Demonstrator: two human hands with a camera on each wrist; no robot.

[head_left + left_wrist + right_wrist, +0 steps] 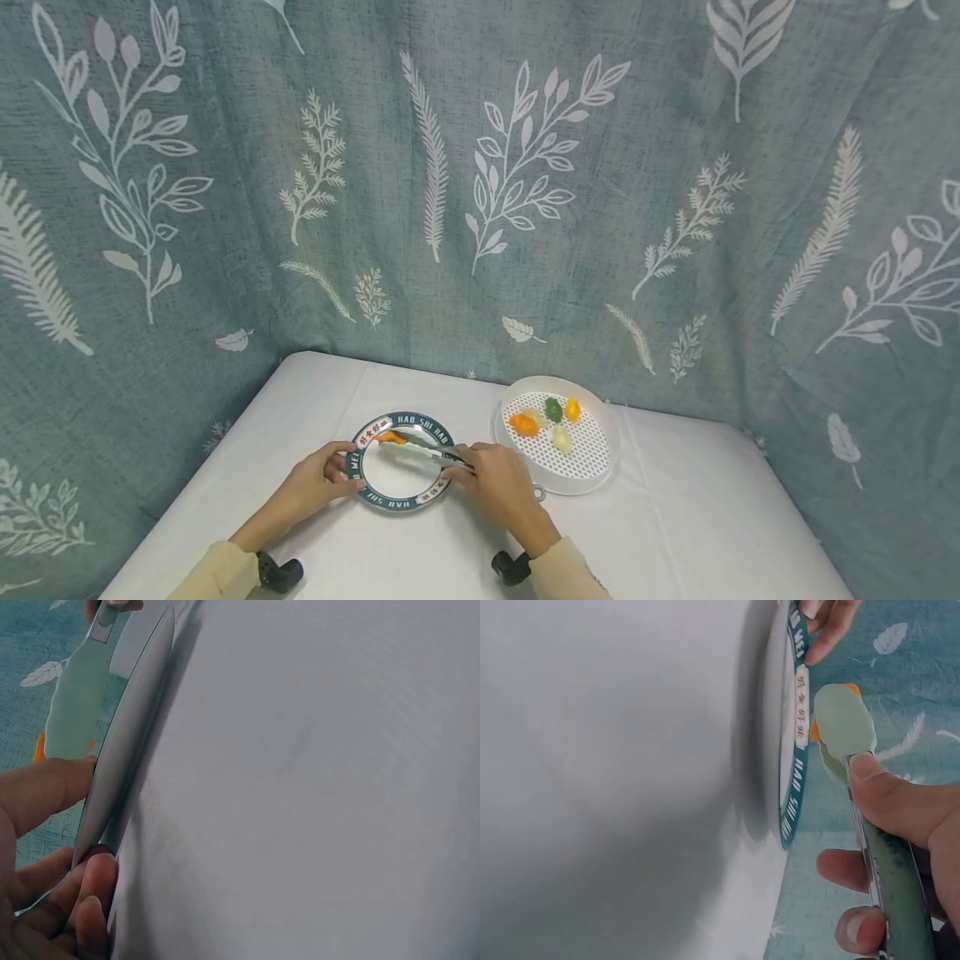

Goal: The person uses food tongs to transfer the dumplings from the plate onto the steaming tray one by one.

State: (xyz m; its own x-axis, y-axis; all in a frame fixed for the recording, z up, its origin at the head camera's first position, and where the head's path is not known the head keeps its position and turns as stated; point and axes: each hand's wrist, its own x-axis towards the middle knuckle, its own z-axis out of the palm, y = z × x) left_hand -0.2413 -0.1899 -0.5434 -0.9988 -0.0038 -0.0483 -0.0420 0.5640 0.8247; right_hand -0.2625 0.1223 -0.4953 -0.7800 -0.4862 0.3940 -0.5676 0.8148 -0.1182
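My left hand (315, 481) grips the left rim of a round white plate (401, 479) with a dark green lettered border. In the left wrist view its thumb lies on the upper side and its fingers curl beneath. My right hand (498, 483) holds a pair of tongs (845, 724) with pale green tips and metal arms, its thumb pressing on one arm. Between the tips sits a small orange piece (390, 437), partly hidden by them in the right wrist view. Seen from the head, the tips and piece overlap the plate's far left part.
Right of the plate stands a white perforated basket (612, 437) with a small ring handle (539, 492). Inside lie an orange piece (525, 424), a green piece (553, 409), a yellow piece (573, 408) and pale pieces (561, 439). A patterned curtain (420, 317) hangs behind the white table (337, 550).
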